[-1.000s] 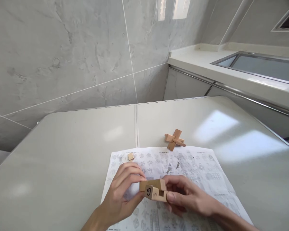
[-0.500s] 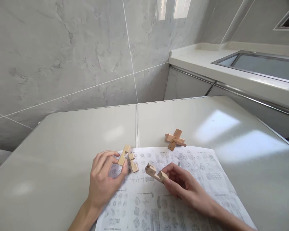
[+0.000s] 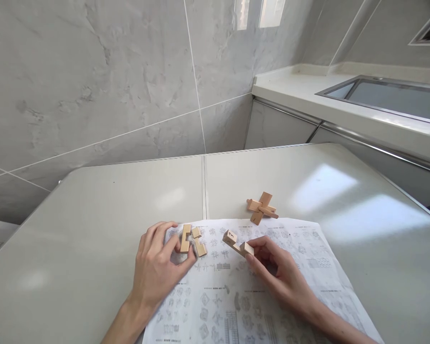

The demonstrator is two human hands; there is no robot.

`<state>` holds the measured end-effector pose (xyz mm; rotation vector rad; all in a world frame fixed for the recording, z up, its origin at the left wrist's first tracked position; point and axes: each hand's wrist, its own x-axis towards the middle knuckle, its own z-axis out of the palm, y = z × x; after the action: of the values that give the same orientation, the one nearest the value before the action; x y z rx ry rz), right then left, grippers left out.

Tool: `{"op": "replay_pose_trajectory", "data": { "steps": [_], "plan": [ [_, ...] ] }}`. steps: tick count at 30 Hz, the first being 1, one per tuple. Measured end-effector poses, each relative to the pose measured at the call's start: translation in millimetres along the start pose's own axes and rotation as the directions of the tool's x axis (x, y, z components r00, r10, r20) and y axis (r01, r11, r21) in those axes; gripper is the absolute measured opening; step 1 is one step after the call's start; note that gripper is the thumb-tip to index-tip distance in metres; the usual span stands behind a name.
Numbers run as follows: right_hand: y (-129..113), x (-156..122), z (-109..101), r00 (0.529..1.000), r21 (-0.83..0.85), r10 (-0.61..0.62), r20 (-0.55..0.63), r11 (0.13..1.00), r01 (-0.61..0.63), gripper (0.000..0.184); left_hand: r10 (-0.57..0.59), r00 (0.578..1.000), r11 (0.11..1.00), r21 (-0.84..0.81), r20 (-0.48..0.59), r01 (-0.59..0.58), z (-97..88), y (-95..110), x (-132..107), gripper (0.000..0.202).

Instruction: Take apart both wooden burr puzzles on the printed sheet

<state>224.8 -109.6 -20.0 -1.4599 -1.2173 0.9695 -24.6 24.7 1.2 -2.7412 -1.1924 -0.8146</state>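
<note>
My left hand [image 3: 157, 263] pinches a pale notched wooden puzzle piece [image 3: 183, 242] between thumb and fingers, low over the paper's left part. Just right of it, another notched wooden piece [image 3: 201, 249] lies on the sheet, close to my thumb. In my right hand [image 3: 279, 270], thumb and fingertips grip one end of a third notched wooden piece [image 3: 230, 237]. It is tilted, with its notch facing up and a dark "3" on the far end. A printed paper sheet [image 3: 215, 279] with small diagrams lies under both hands.
An interlocked, darker wooden cross puzzle [image 3: 261, 209] rests at the sheet's back edge. The white table [image 3: 75, 229] has a seam down its middle. A marbled grey wall [image 3: 129, 76] stands behind, and a counter [image 3: 283, 88] with a glass-topped inset runs along the right.
My left hand has turned its piece more upright and brought it down toward the paper. My right hand has raised its piece slightly and rotated it, so the number shows.
</note>
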Motion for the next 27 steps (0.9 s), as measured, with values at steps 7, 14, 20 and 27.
{"op": "replay_pose_trajectory", "data": {
  "steps": [7,14,20,27],
  "plan": [
    [-0.1,1.1,0.3,1.000,-0.016,-0.009,-0.002,1.000,0.009,0.027,0.028,0.994,0.995,-0.097,0.102,-0.018,-8.5,2.0,3.0,0.031],
    [3.3,0.7,1.5,0.999,-0.052,-0.002,-0.036,0.999,0.000,0.028,-0.013,0.970,0.973,-0.220,0.243,0.068,-4.2,-2.2,-2.1,0.062],
    [4.9,1.6,2.5,1.000,-0.103,-0.006,-0.019,0.995,0.004,0.025,-0.054,0.964,0.962,-0.245,0.262,0.121,1.3,-3.0,-5.6,0.078],
    [8.3,0.0,4.9,0.998,-0.224,-0.050,-0.025,0.974,0.043,0.016,-0.047,0.964,0.933,-0.333,0.263,0.136,2.1,-1.2,-5.9,0.065]
  ]
}}
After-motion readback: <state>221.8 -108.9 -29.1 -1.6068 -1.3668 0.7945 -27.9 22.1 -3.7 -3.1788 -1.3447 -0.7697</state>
